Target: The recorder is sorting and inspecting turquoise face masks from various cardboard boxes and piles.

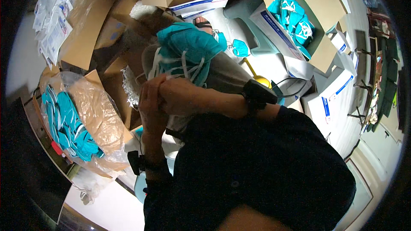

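Teal masks [188,42] lie just beyond our right hand [180,96], our left hand [150,96] against it — fingers curled, any pinch hidden.

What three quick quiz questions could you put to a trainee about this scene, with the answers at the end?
1. True or false: the left hand and the right hand come together near the teal bundle.

2. Multiple choice: what colour are the straps on that bundle?
A) Red
B) White
C) Black

3. Fill in the blank: the plastic-lined box stands on the person's ____ side.

Key: 1. True. 2. B. 3. Left.
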